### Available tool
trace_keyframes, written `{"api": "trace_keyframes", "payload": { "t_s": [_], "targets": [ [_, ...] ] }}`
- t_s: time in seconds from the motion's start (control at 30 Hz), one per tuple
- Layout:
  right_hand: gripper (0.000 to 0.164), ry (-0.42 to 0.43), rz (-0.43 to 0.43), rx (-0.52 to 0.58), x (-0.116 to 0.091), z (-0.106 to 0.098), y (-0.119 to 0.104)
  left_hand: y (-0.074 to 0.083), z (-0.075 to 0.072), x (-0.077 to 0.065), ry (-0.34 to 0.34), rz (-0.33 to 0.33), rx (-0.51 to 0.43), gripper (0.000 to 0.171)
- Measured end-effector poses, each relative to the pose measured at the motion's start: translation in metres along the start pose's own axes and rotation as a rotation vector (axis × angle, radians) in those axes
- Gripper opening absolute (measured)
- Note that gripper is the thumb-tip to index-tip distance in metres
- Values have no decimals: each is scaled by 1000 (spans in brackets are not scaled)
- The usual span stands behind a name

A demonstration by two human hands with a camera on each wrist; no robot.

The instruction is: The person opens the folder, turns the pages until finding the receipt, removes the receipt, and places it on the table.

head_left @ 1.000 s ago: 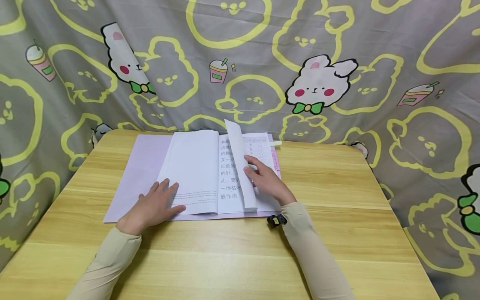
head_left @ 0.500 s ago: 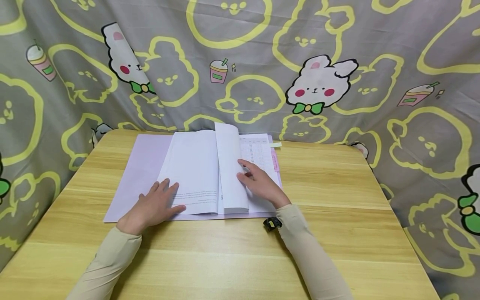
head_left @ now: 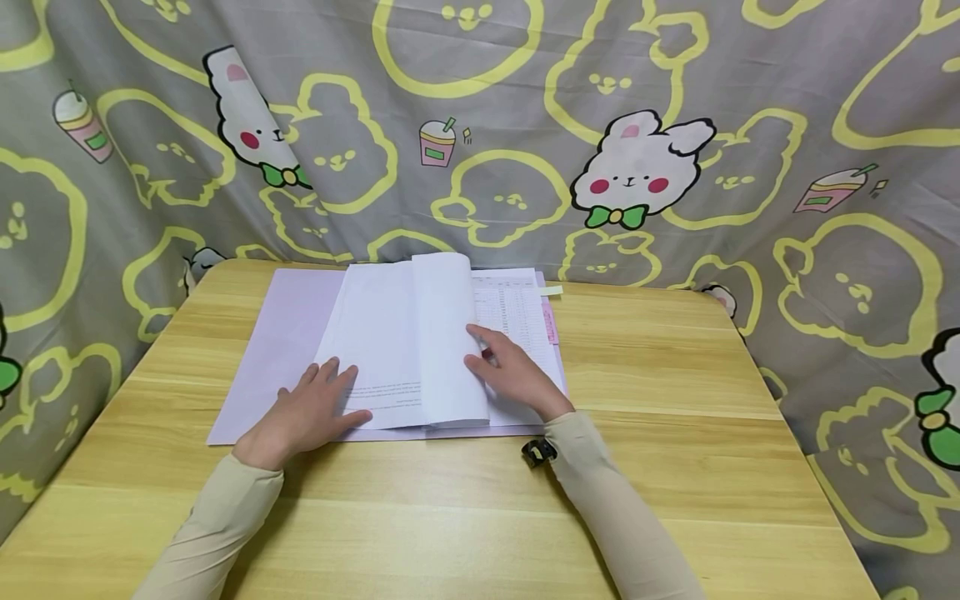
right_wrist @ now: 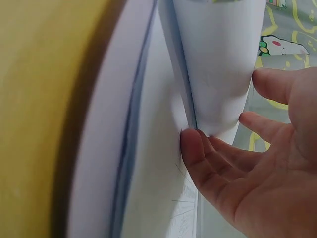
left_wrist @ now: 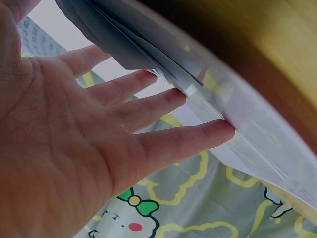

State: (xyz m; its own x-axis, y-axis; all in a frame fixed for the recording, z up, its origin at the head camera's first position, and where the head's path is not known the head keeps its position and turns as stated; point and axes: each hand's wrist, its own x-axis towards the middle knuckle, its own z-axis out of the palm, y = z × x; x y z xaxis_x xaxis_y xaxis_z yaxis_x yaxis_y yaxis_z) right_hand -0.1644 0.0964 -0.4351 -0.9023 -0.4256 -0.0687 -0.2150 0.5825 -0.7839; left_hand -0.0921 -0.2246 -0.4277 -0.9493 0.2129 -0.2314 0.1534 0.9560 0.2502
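Observation:
A lilac folder (head_left: 258, 367) lies opened flat on the wooden table, with white printed sheets inside. In the head view a white sheet (head_left: 448, 333) stands curled over the middle, its loose edge toward the left. My right hand (head_left: 517, 375) touches the right side of this bent sheet with its fingertips, above a page with a printed table (head_left: 513, 308). The right wrist view shows the fingertips against the curved paper (right_wrist: 218, 69). My left hand (head_left: 300, 417) rests with spread fingers on the left page (head_left: 375, 333); its fingers (left_wrist: 188, 139) meet the paper in the left wrist view.
The wooden table (head_left: 675, 467) extends around the folder. A pale tab (head_left: 551, 291) and a pink tab (head_left: 551, 323) stick out at the folder's right side. A patterned grey curtain (head_left: 510, 108) hangs behind and at both sides. A black device (head_left: 537, 452) sits at the right wrist.
The bent sheet has gone from nearly upright on the right to curling leftward, covering the large printed characters. My right hand has moved slightly left with it; my left hand has stayed put.

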Motion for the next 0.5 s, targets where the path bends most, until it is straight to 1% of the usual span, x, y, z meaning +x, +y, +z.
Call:
{"api": "trace_keyframes", "payload": {
  "t_s": [0.2,0.4,0.5],
  "targets": [
    [61,-5,-36,-35,0,4,-3,-1,0,0,-3,-2,-4,86],
    [63,-15,-47,-51,-1,8,-5,-1,1,1,-2,1,-3,85],
    [63,-16,-59,-62,-2,10,-6,0,1,1,-3,6,-12,80]
  ]
}}
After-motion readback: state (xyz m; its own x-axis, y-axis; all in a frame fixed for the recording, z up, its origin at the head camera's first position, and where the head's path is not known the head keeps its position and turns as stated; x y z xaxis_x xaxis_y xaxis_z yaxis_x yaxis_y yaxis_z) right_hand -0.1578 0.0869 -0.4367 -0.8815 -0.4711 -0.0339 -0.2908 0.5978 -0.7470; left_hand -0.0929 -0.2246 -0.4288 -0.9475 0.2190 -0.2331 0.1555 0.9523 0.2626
